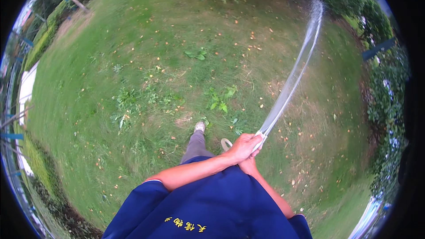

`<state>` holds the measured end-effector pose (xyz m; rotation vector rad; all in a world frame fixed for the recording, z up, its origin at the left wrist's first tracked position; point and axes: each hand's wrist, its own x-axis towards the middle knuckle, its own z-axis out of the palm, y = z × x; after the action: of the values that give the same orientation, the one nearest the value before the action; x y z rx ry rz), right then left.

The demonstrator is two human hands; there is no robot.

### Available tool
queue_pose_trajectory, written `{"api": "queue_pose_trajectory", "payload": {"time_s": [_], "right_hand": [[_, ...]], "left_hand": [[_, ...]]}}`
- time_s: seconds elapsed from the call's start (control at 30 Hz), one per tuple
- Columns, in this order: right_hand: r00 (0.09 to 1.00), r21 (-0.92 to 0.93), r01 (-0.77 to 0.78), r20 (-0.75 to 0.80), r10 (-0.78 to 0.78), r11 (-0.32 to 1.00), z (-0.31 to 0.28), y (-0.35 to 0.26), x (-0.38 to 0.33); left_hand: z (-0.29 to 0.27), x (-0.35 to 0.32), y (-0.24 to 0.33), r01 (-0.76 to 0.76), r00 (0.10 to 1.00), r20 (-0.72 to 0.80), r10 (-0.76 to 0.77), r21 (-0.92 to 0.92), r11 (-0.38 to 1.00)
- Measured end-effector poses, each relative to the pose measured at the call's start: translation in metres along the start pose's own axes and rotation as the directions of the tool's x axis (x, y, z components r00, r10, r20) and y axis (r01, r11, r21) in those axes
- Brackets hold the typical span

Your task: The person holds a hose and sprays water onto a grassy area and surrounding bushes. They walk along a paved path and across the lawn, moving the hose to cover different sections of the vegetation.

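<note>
Hands clasped at near centre: left hand (241,147) wrapped over hose nozzle (261,136), thumb apparently pressed at the outlet; right hand (249,166) tucked beneath, grip hidden, cannot tell. Water jet (294,73) arced far right toward shrubs (376,22). Judgement: steady thumb pressure and a slow sweep would spread water evenly. Lawn (133,62) showed fallen leaves, weeds (220,99); shoe (199,126) stood just left of the stream's start.

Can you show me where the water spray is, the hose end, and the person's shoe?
water spray (295,73), head view, on the middle of the white jet arcing over the grass.
hose end (261,136), head view, on the white tip poking out of the hands.
shoe (199,126), head view, on its pale top.
</note>
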<state>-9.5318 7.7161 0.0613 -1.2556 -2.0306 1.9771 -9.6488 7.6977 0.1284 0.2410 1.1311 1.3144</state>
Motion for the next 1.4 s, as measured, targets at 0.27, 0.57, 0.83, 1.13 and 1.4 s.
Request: {"api": "queue_pose_trajectory", "payload": {"time_s": [0.27, 0.57, 0.83, 1.13, 1.4], "right_hand": [[0.997, 0.032, 0.073, 0.009, -0.073, 0.997, 0.005, -0.021, 0.015], [0.979, 0.210, 0.119, 0.138, -0.150, 0.970, 0.015, -0.027, 0.035], [0.988, -0.002, 0.022, 0.152, -0.021, 1.000, 0.004, -0.049, 0.037], [0.983, -0.012, 0.086, 0.163, -0.083, 0.996, 0.005, -0.039, 0.043], [0.985, -0.009, 0.112, 0.133, -0.110, 0.994, 0.005, -0.040, 0.039]], "left_hand": [[-0.006, -0.006, 0.018, -0.083, 0.992, -0.094, 0.078, -0.047, 0.995], [-0.019, -0.005, 0.027, -0.175, 0.958, -0.257, 0.130, -0.161, 0.971], [-0.017, -0.008, 0.043, -0.171, 0.955, -0.263, 0.134, -0.124, 0.977], [-0.014, -0.009, 0.042, -0.223, 0.949, -0.252, 0.190, -0.112, 0.968], [-0.013, -0.012, 0.038, -0.260, 0.941, -0.254, 0.223, -0.122, 0.958]]}}
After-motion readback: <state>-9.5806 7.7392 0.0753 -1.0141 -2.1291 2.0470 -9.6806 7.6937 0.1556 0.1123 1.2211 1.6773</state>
